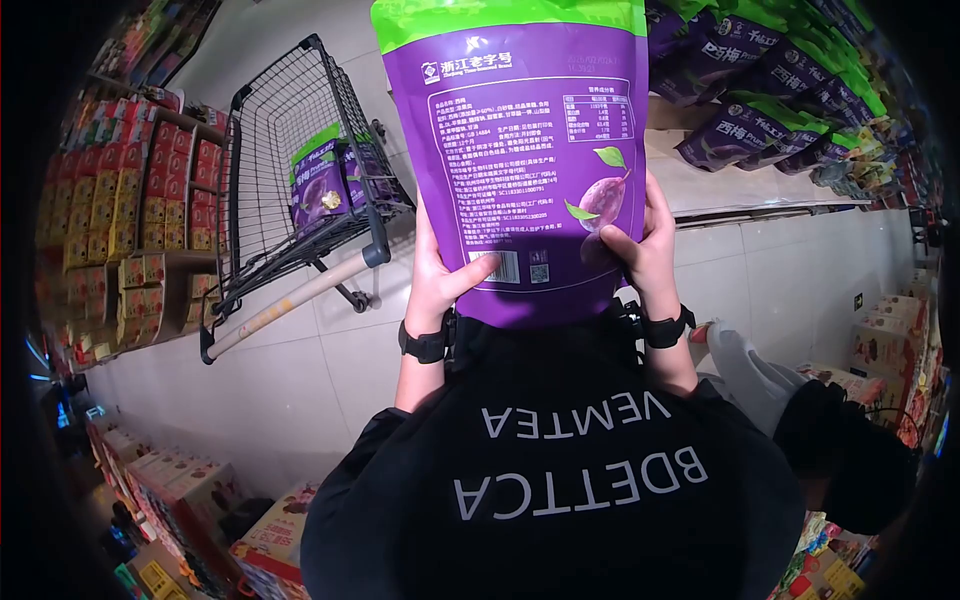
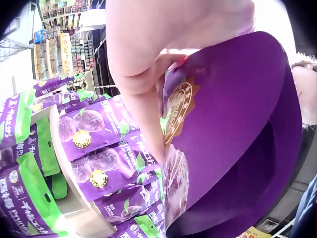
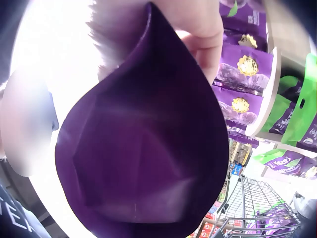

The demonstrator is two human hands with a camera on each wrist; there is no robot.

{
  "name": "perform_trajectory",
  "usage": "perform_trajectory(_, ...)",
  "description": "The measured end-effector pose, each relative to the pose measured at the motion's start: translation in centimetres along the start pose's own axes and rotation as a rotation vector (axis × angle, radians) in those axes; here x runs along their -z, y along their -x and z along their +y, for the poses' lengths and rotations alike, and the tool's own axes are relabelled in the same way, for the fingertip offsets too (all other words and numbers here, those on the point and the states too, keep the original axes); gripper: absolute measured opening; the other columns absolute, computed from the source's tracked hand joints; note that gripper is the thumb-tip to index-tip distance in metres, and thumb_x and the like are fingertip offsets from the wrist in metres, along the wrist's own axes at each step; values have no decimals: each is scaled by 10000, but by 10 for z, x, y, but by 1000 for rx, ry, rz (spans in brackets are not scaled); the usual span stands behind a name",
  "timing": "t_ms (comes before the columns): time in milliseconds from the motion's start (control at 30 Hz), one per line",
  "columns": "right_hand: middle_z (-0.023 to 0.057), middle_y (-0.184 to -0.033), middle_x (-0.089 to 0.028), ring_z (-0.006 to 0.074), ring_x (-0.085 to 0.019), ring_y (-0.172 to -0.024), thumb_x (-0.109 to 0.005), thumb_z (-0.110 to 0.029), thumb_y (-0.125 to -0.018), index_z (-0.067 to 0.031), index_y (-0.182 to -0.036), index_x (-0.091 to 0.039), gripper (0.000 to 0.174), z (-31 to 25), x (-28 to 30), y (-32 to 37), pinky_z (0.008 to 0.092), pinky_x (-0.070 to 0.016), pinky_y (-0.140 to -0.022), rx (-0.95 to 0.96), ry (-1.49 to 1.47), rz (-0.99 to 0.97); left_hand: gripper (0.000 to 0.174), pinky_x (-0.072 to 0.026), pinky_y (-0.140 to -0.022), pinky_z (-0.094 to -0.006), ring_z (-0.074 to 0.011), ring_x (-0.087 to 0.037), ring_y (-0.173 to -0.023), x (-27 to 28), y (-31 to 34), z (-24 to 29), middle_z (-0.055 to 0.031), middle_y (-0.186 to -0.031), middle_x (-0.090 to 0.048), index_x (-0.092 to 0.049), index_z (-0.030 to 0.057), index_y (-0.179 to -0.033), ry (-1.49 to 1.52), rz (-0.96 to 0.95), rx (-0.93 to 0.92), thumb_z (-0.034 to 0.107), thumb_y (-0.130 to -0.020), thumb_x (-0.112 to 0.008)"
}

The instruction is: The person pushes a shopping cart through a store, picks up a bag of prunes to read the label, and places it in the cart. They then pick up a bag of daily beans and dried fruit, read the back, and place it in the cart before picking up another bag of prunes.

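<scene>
At your 10 o'clock stands a black wire shopping cart (image 1: 300,296), with purple-and-green prune pouches (image 1: 318,188) inside. At 2 o'clock, a pale display shelf (image 1: 690,185) carries rows of matching prune pouches (image 1: 735,138). The large prune pouch (image 1: 515,165) you are handling is raised upright at 12 o'clock, its green band uppermost and its printed back facing you. You appear to be reading its label; to do this well, keep the panel flat and square to your eyes, and tip it slightly if light glares off the film. Squeeze only the edges, as a film pouch like this probably buckles under pressure.

Both hands grip it. Your left hand (image 1: 440,278) clasps the edge at 8 o'clock and your right hand (image 1: 655,252) at 4 o'clock, thumbs on the back panel, fingers behind, parted only by the pouch. Your right thumb lies over the lower part of the printed plum (image 1: 604,195). Your left thumb tip overlaps the barcode (image 1: 508,267); slide it outward if you want that clear.
</scene>
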State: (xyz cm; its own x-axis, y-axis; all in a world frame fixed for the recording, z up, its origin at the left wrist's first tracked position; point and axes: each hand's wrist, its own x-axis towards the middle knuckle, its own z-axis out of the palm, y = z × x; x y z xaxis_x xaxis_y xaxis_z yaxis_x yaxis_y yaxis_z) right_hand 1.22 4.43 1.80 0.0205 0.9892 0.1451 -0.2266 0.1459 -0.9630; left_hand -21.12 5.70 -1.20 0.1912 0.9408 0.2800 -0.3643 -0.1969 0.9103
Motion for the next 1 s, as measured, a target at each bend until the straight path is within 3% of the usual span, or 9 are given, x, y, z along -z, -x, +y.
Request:
perform_trajectory(300, 86, -1153, -471, 158, -479, -1044, -698, 22, -641, 25, -1267, -322, 730, -4, -2, -13, 287, -395, -889, -49, 21, 4, 887, -405, -887, -332, -194, -465, -1064, -1, -9, 2, -108, -1193, -412, -123, 48, -1349, -1, 33, 12, -3, -641, -655)
perform_trajectory(1000, 81, -1148, -480, 162, -492, -1036, -705, -10, -653, 17, -1272, -324, 727, -6, -5, -7, 289, -404, -884, -40, -19, 21, 881, -392, -898, -329, -188, -457, -1074, -2, -4, 5, -104, -1196, -412, -125, 49, -1348, 27, 42, 18, 17, -653, -666)
